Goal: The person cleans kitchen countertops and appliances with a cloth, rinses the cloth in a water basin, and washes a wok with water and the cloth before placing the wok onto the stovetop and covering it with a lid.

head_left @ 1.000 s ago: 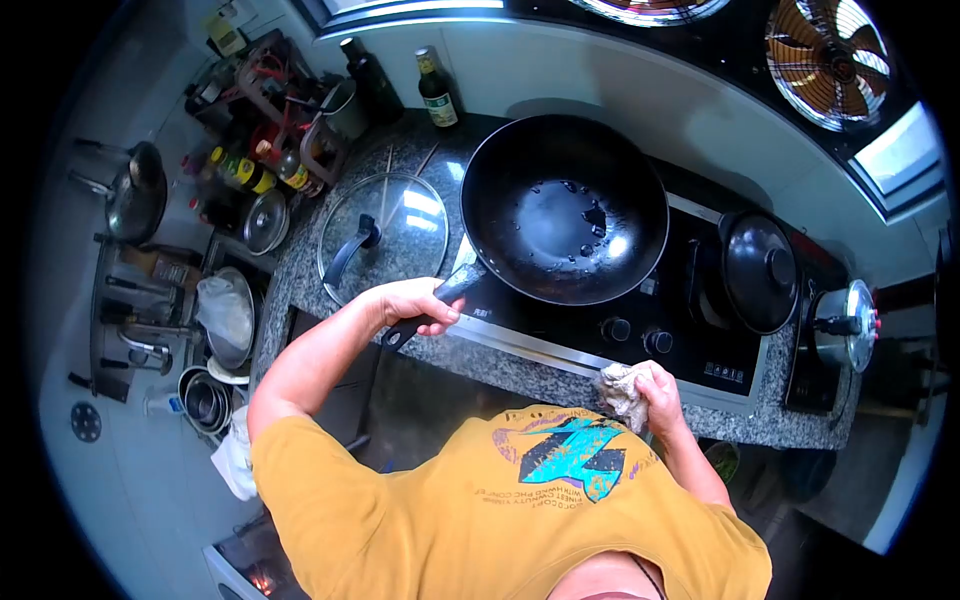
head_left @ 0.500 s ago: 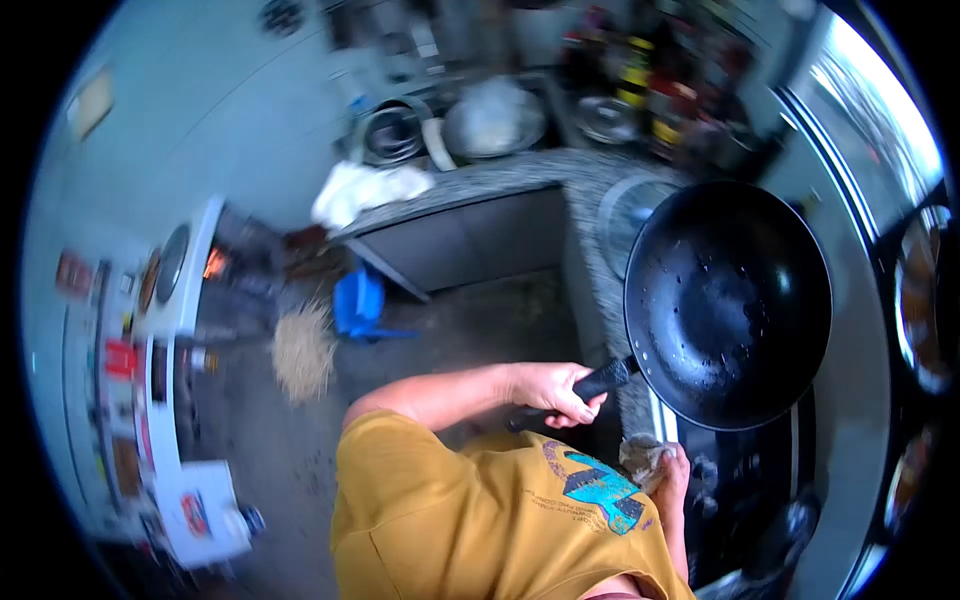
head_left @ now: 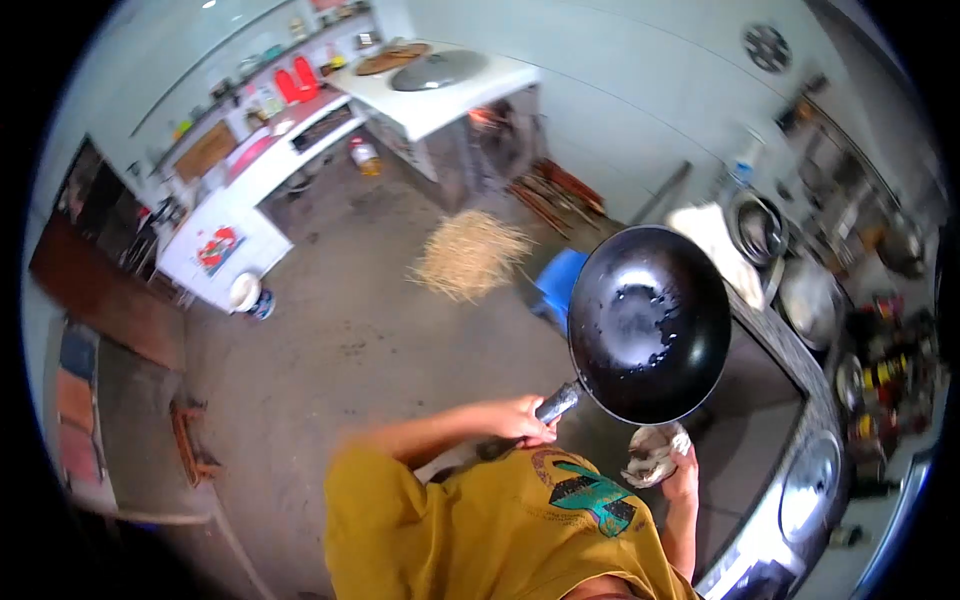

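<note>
A black wok (head_left: 650,325) with small water drops inside hangs in the air in front of my body, over the floor. My left hand (head_left: 525,420) is wrapped round its handle, to the lower left of the pan. Below the wok's rim, my right hand (head_left: 682,474) grips a crumpled, dirty-white cloth (head_left: 655,455). The cloth is just under the wok; whether the two touch I cannot tell.
A granite counter (head_left: 800,365) with a glass lid (head_left: 810,485), bowls and bottles runs along the right. Behind the wok is a blue plastic object (head_left: 558,285). Straw (head_left: 470,255) lies on the floor. A white stove (head_left: 430,115) with a fire stands at the back.
The view has swung from the cooktop towards the room and the floor. The wok, still in my left hand, has come away from the cooktop. My right hand still holds the cloth.
</note>
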The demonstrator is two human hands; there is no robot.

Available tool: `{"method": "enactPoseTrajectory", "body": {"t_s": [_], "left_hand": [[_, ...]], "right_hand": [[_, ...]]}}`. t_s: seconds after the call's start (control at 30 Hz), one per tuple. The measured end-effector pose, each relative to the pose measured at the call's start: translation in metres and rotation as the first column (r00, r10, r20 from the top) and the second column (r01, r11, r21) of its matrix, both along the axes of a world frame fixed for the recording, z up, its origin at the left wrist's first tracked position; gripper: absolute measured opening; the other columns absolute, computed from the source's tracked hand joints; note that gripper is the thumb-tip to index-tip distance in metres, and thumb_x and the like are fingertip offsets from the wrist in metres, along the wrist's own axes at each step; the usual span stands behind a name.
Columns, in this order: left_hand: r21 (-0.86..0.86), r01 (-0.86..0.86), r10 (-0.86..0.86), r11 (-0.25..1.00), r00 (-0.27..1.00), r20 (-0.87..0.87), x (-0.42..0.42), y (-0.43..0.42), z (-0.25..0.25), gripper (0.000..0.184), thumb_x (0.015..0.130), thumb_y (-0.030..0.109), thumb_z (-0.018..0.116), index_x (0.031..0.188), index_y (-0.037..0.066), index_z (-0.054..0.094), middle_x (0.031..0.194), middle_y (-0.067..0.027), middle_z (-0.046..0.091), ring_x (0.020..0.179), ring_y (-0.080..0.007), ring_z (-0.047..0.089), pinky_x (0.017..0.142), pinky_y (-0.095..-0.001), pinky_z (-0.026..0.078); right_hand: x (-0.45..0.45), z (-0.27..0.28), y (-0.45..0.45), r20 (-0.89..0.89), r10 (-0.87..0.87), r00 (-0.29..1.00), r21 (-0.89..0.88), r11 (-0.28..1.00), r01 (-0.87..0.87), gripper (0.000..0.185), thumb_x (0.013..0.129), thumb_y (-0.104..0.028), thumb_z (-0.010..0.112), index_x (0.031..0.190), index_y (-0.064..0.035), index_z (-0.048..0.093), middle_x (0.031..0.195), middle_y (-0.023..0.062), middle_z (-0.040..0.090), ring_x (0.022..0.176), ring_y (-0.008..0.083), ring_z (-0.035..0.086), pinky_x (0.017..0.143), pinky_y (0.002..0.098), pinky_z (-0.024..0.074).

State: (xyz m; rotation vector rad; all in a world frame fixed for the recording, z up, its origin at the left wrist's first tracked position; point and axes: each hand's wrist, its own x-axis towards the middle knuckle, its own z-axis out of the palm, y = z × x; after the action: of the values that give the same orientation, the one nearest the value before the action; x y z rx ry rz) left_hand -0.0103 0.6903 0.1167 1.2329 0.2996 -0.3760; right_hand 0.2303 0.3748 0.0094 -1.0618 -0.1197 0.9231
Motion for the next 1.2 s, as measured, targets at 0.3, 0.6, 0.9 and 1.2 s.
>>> {"method": "enactPoseTrajectory", "body": {"t_s": [0.3, 0.6, 0.9, 1.2], "left_hand": [[-0.046, -0.595, 0.585, 0.802, 0.799, -0.139, -0.154, 0.142, -0.008, 0.021, 0.085, 0.012, 0.065, 0.088, 0.009, 0.045, 0.065, -0.0010, 0.051, 0.052, -0.0106, 0.050, 0.049, -0.0264, 0.042], [-0.101, -0.911, 0.906, 0.399, 0.409, -0.109, -0.218, 0.307, -0.026, 0.017, 0.084, 0.011, 0.065, 0.088, 0.008, 0.049, 0.062, -0.0015, 0.051, 0.050, -0.0103, 0.049, 0.047, -0.0247, 0.039], [-0.178, -0.983, 0.983, 0.049, 0.079, -0.167, -0.310, 0.478, -0.024, 0.022, 0.083, 0.006, 0.069, 0.091, 0.009, 0.048, 0.070, -0.0022, 0.052, 0.051, -0.0118, 0.050, 0.046, -0.0254, 0.041], [-0.172, -0.985, 0.983, -0.029, 0.003, -0.186, -0.443, 0.712, -0.038, 0.016, 0.085, 0.007, 0.065, 0.087, 0.010, 0.049, 0.063, -0.0026, 0.051, 0.052, -0.0124, 0.048, 0.048, -0.0263, 0.040]], "right_hand": [[-0.005, -0.154, 0.106, -0.115, -0.113, 0.987, -0.887, 0.459, -0.051, 0.030, 0.089, -0.019, 0.060, 0.111, 0.0004, 0.059, 0.105, 0.0162, 0.064, 0.091, 0.0311, 0.065, 0.076, 0.0466, 0.0547], [0.086, -0.162, 0.389, 0.080, 0.247, 0.966, -0.941, 0.338, -0.008, 0.038, 0.084, -0.025, 0.059, 0.111, 0.0011, 0.062, 0.100, 0.0133, 0.064, 0.085, 0.0272, 0.063, 0.073, 0.0428, 0.0503], [-0.060, -0.064, 0.908, 0.242, 0.891, 0.385, -0.627, 0.446, -0.639, 0.033, 0.087, -0.015, 0.065, 0.115, -0.0010, 0.058, 0.097, 0.0091, 0.066, 0.083, 0.0177, 0.062, 0.073, 0.0337, 0.0503], [-0.169, -0.131, 1.078, 0.024, 0.879, 0.476, -0.862, 0.259, -0.436, 0.035, 0.093, -0.033, 0.056, 0.113, -0.0047, 0.054, 0.069, 0.0088, 0.060, 0.049, 0.0197, 0.057, 0.033, 0.0326, 0.0401]]}}
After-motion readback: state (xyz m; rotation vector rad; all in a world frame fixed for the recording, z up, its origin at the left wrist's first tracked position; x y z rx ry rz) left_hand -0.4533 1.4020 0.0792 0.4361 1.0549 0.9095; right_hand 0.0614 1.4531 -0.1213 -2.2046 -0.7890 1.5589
